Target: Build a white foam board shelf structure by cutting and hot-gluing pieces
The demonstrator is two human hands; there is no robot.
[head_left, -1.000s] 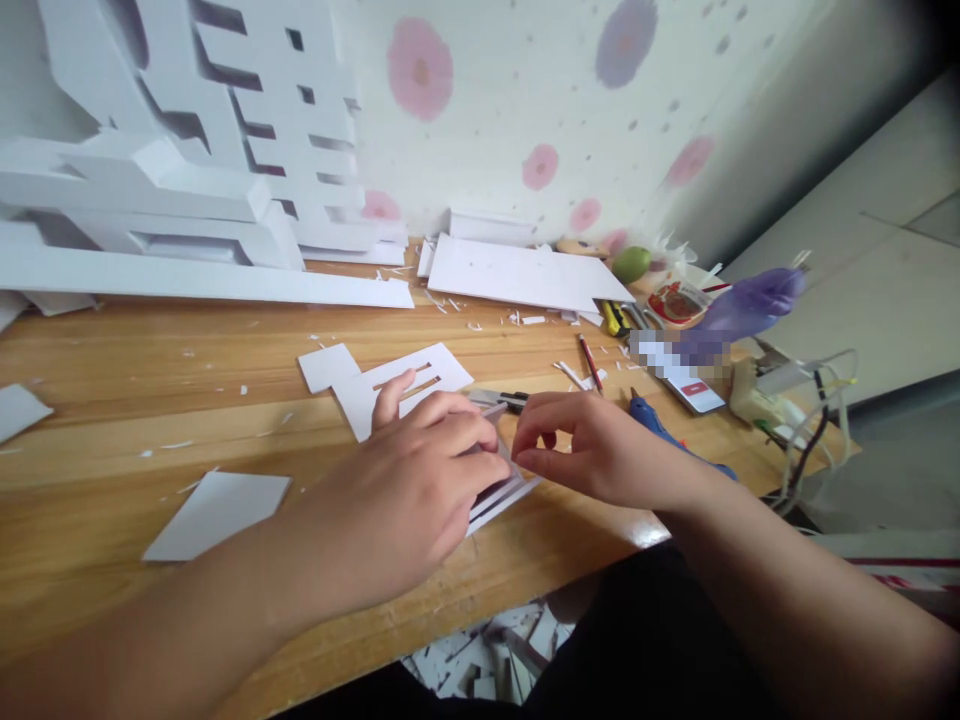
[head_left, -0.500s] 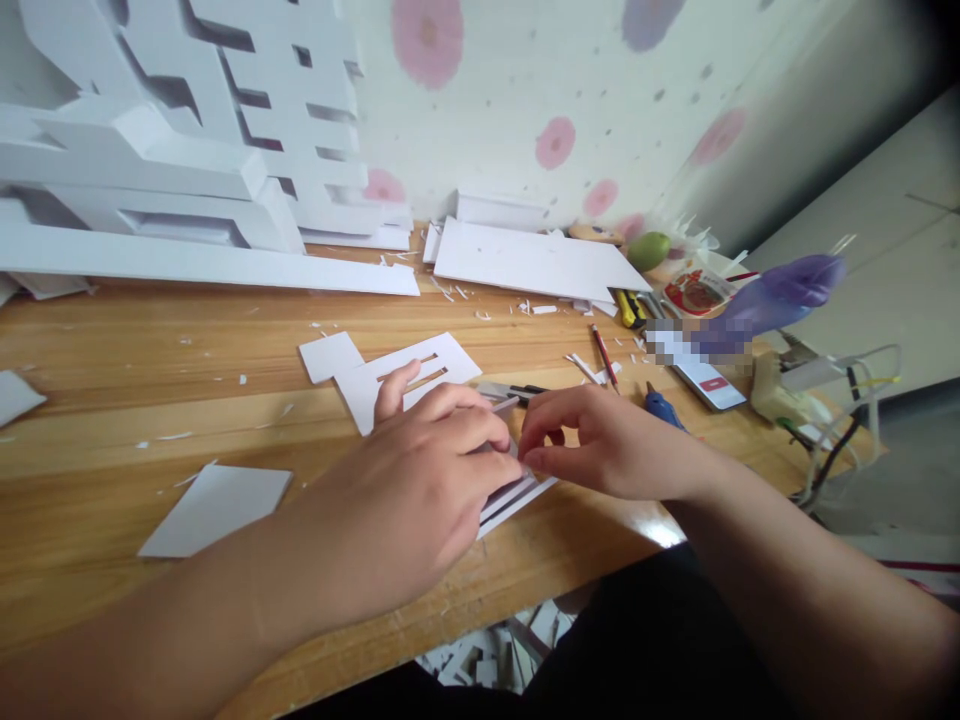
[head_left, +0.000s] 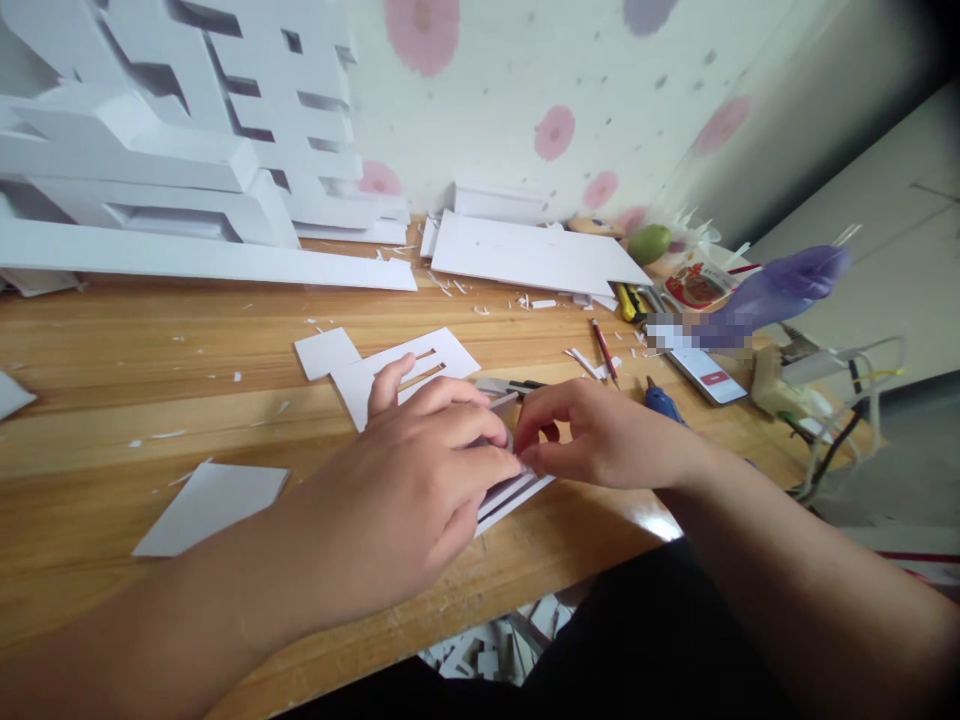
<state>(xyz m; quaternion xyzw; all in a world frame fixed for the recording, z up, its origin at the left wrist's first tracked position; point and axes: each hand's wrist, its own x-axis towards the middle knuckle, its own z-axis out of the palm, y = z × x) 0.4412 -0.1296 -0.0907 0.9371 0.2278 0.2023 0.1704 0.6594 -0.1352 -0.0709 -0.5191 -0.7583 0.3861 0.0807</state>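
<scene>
On the wooden table a slotted white board piece [head_left: 517,500] lies under both hands, near the front edge. My left hand [head_left: 431,465] is spread over it, palm down, thumb raised, fingertips resting at its middle. From the right, my right hand [head_left: 585,435] bends its fingers into a pinch at the piece, next to the left fingertips; what the pinch holds is hidden. Another white board with two slots [head_left: 364,385] lies just behind my left hand. A cutter knife [head_left: 514,385] lies behind the fingertips, partly covered.
A white square [head_left: 214,507] lies left. Farther back are a tall white board model [head_left: 187,170], a large white sheet [head_left: 525,255], a red pencil [head_left: 604,353], a blue glue gun [head_left: 661,402], a phone [head_left: 705,368] and cables. Board scraps [head_left: 487,650] lie below the table edge.
The view has shifted slightly. Both hands keep nearly the same pose at the slotted piece, and nothing else has clearly moved.
</scene>
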